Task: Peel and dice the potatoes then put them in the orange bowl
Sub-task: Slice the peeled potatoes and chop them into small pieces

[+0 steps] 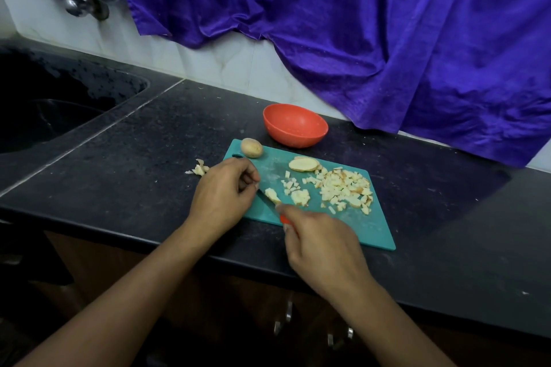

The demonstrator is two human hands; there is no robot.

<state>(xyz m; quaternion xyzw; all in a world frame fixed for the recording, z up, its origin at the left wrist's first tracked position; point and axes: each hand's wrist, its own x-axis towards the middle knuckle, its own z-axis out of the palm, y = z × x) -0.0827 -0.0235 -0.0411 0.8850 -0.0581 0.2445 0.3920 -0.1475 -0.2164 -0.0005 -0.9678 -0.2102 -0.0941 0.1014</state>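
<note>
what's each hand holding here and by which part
The right hand has its grip on the knife's orange handle. The left hand is curled beside a potato piece; whether it holds anything cannot be told.

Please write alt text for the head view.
The right hand holds a knife to a potato piece beside the left hand on a teal cutting board; the orange bowl is empty.

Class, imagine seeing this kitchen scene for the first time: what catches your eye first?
A big purple cloth drapes over the back wall. In front of it sits an empty orange bowl, and nearer, a teal board carrying diced potato. The hands work at its near left.
</note>
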